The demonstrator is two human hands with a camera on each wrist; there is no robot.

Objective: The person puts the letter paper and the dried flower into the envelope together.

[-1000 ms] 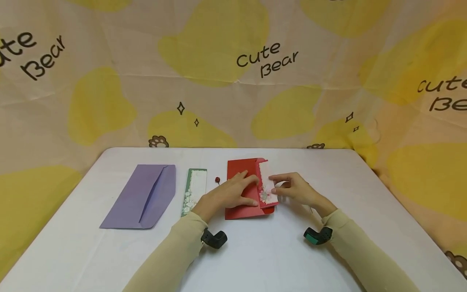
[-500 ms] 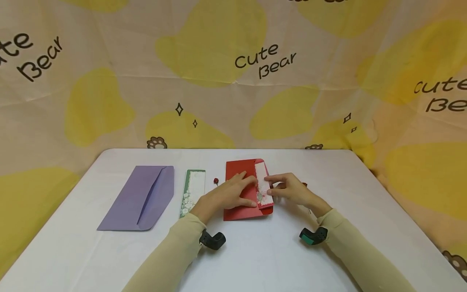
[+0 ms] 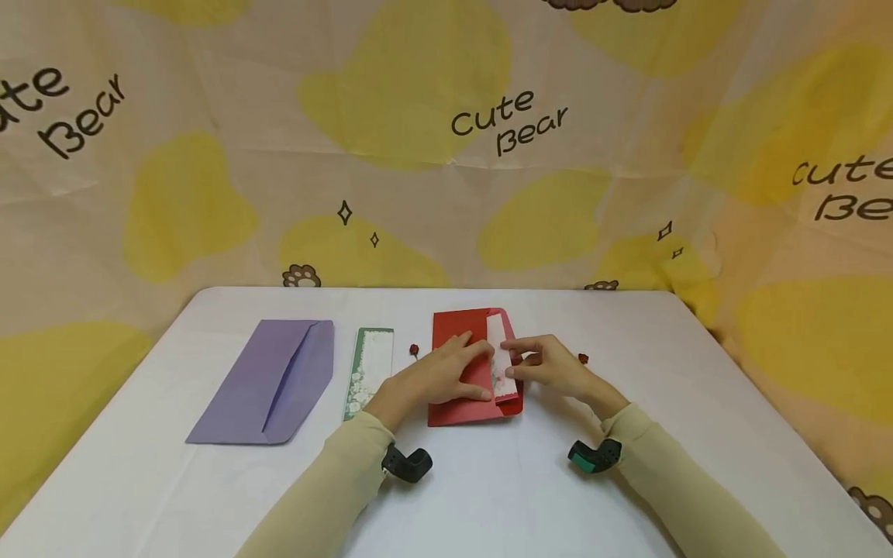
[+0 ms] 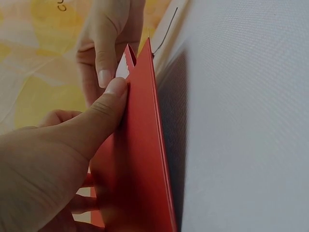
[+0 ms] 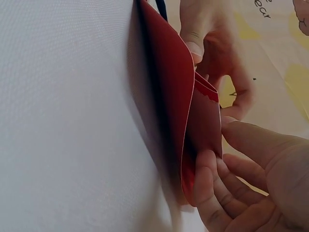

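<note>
A red envelope [image 3: 460, 387] lies on the white table [image 3: 488, 496], opening to the right. My left hand [image 3: 456, 370] rests flat on it with straight fingers, and its thumb [image 4: 104, 108] presses near the opening. A white floral card [image 3: 499, 341] with a scalloped pink edge sticks partly out of the envelope. My right hand [image 3: 522, 359] pinches that card at its right edge, thumb [image 5: 251, 140] on top and fingers [image 5: 207, 186] curled beneath. In the right wrist view the card's red underside [image 5: 205, 125] shows beside the envelope [image 5: 169, 87].
A purple envelope [image 3: 268, 381] lies flap-open at the left. A green-bordered floral card [image 3: 368, 370] sits between it and the red envelope. Two tiny red flowers [image 3: 415, 350] [image 3: 583, 358] lie on either side of my hands. A patterned cloth [image 3: 446, 139] hangs behind the table.
The white card has slid left, deeper into the red envelope, and my right hand moved left with it. My left hand has stayed on the envelope.
</note>
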